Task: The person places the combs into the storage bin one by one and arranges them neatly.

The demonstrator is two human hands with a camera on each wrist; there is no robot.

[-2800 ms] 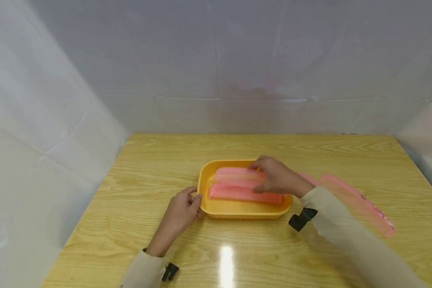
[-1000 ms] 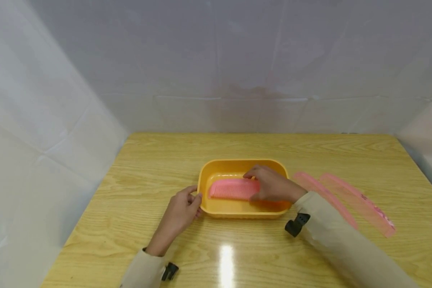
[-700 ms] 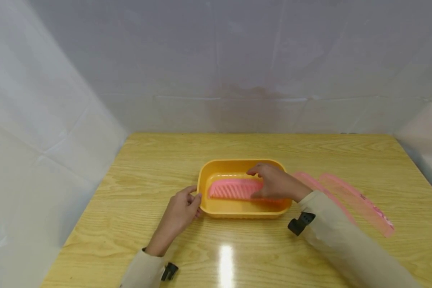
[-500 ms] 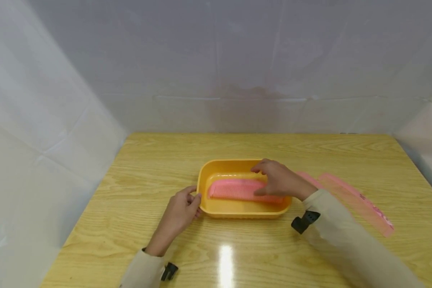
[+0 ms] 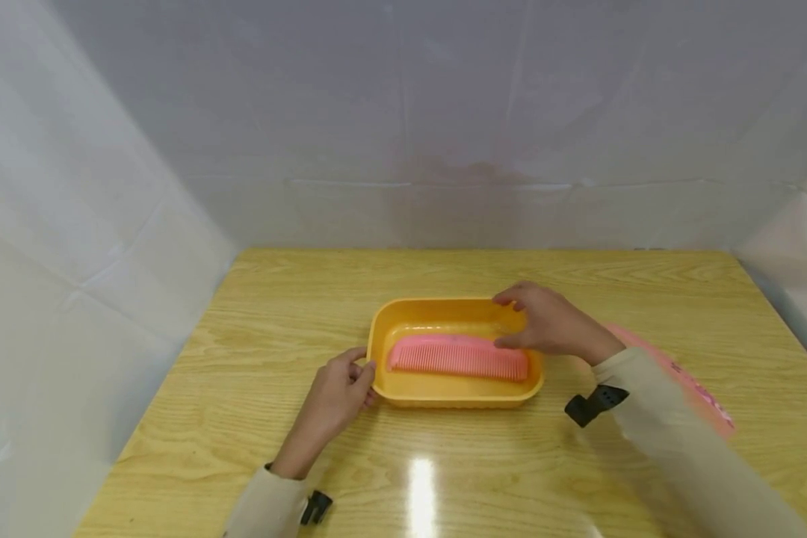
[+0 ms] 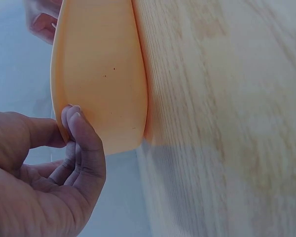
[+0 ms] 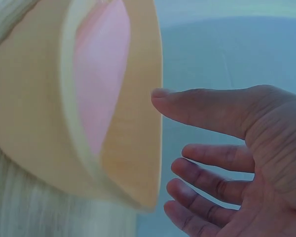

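In the head view a yellow-orange plastic basin (image 5: 457,401) stands on the table. A pink comb (image 5: 459,359) lies in it with its teeth toward the near side. My left hand (image 5: 336,396) pinches the basin's left rim between thumb and fingers; the left wrist view shows this hand (image 6: 64,168) on the rim. Over the basin's right end hovers my right hand (image 5: 548,321), fingers spread and holding nothing. The right wrist view shows the hand (image 7: 227,148) with its thumb near the basin wall (image 7: 138,128). Whether more combs lie under the visible one cannot be told.
Another pink comb (image 5: 709,407) with a printed pattern lies on the wooden table (image 5: 296,299) to the right, partly behind my right sleeve (image 5: 686,441). White sheeting (image 5: 403,217) hangs behind the table and along its sides.
Earlier my right hand was lowering a comb onto the one in the basin; now only one shows there. The hand has let go and moved up and right. The left hand stays put.
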